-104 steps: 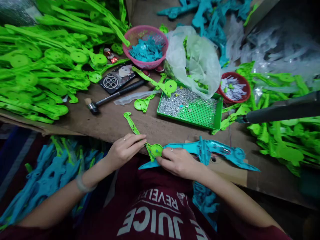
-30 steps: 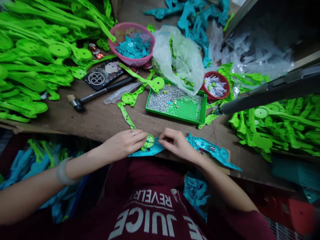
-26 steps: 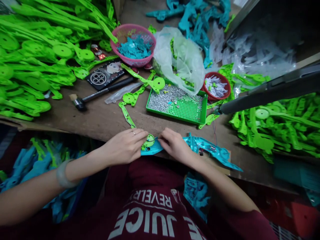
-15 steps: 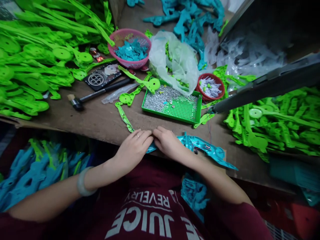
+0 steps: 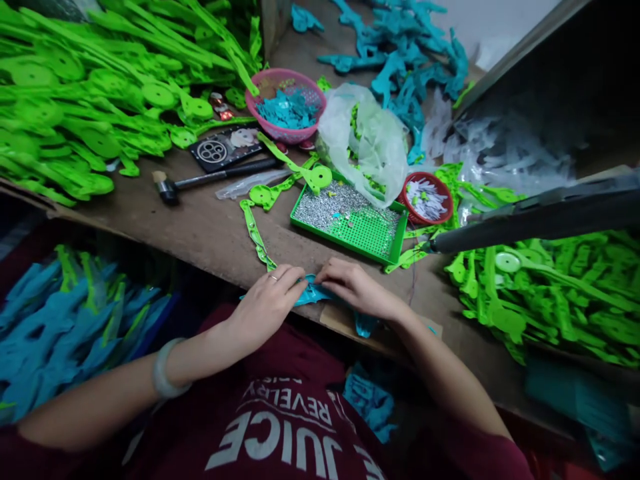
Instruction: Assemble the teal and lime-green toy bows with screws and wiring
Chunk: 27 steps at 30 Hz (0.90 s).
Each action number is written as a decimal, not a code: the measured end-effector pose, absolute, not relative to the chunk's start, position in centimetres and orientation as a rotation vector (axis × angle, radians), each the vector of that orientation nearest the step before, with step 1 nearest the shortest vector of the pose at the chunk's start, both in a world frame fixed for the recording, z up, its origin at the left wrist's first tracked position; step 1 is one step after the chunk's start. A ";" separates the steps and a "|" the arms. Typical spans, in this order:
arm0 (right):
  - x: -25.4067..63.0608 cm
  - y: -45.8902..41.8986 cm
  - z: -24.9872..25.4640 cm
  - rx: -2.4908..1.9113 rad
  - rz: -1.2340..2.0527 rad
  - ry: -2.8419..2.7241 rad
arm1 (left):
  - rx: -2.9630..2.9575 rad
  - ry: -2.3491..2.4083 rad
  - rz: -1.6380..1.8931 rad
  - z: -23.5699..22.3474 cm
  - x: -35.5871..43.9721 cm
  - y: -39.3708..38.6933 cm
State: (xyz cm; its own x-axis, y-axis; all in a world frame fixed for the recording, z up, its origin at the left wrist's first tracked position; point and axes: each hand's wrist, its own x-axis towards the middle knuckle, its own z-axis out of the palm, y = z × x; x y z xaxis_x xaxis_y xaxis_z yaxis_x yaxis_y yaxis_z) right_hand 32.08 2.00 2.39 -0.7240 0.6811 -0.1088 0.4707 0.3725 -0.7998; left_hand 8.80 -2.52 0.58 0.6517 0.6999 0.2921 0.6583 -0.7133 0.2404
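A blue molded plastic part (image 5: pixel 311 293) lies at the table's front edge between my hands. My left hand (image 5: pixel 273 300) is closed on its left portion, fingers bent over it. My right hand (image 5: pixel 356 287) grips it from the other side, thumb and fingers pinched near its upper edge; the fingertips partly hide the contact. More of the blue plastic shows below my right hand. Just beyond my left fingers lies a narrow green plastic piece (image 5: pixel 256 237). A green perforated tray (image 5: pixel 367 233) with many small silvery pieces stands farther back.
Green plastic parts pile up at left (image 5: pixel 75 113) and right (image 5: pixel 550 287). A hammer (image 5: pixel 210 177), a pink basket (image 5: pixel 287 133), a plastic bag (image 5: pixel 370 140) and a red basket (image 5: pixel 427 217) stand behind. A dark tool (image 5: pixel 500 233) reaches in from the right.
The blue part's long right section no longer extends right of my right hand; the part has turned or shifted. My hands have moved slightly apart, and the camera view has shifted.
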 end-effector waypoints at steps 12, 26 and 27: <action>32.0 1.1 0.9 -0.994 0.781 -2.710 | 2.891 1.024 0.442 1.1 8.7 -1.9; 33.4 0.3 1.0 -0.866 0.223 -3.007 | 2.880 0.967 0.342 1.3 8.6 -1.5; 33.6 0.2 1.1 -0.848 0.185 -2.995 | 2.885 0.958 0.323 1.4 8.6 -1.4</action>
